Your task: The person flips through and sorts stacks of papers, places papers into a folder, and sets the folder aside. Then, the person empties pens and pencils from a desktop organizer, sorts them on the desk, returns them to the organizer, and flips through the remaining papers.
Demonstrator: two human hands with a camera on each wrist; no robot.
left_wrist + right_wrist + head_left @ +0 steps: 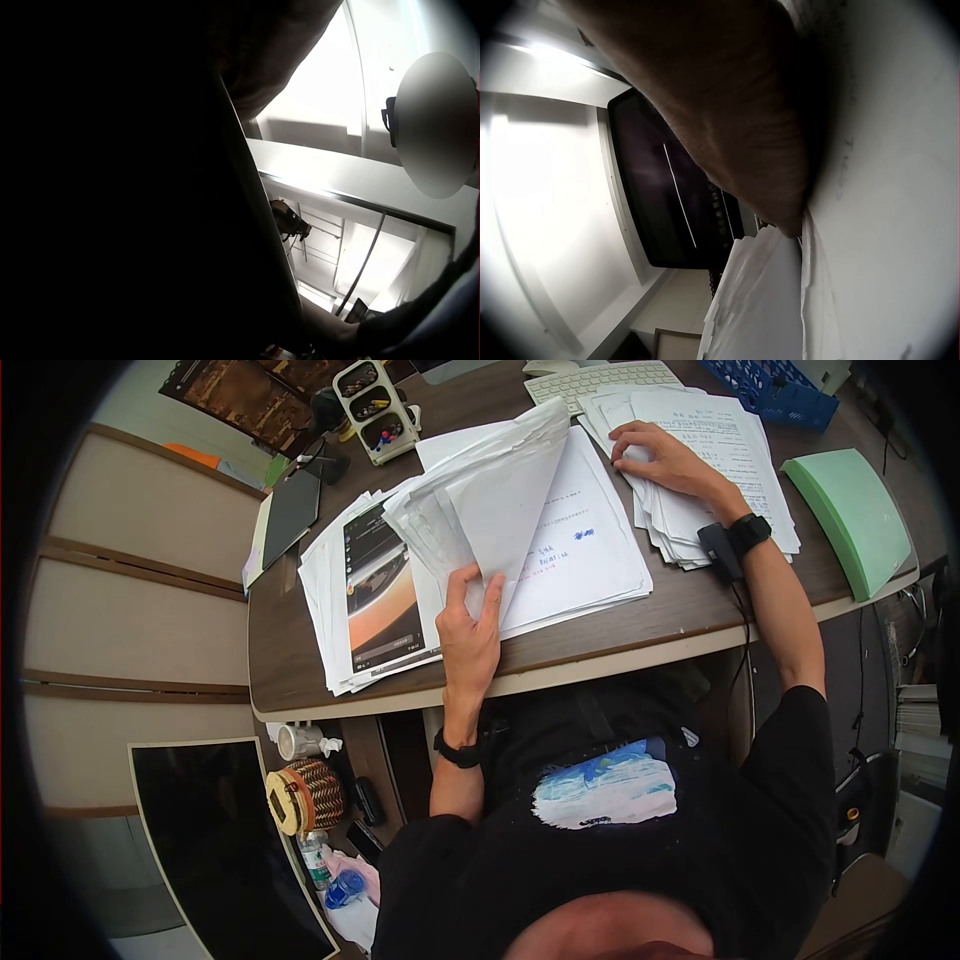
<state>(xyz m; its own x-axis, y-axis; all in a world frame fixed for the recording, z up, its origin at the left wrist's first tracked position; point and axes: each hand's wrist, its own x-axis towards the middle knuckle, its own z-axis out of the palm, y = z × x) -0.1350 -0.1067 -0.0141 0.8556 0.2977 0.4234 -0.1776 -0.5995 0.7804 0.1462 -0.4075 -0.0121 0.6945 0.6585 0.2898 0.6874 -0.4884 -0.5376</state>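
My left hand [470, 625] pinches the lower edge of several lifted white sheets [500, 510] between thumb and fingers. Those sheets curl up over the middle paper stack [585, 575], which bears handwriting and a blue scribble. Left of it lies a page with a printed dark photo [385, 610]. On the right-hand paper stack [715, 470] rests my right hand [665, 458], its fingers loosely bent. The right wrist view shows the right hand [735, 120] lying against a written page [885, 225]. Most of the left wrist view is black.
A keyboard [620, 382] and a blue basket [775, 395] stand at the back. A pen organizer [377, 410] is at back left, beside a dark tablet-like panel [285, 525]. A green curved object [850, 525] lies at the right edge. Below left are a woven basket [315, 795] and a bottle [315, 860].
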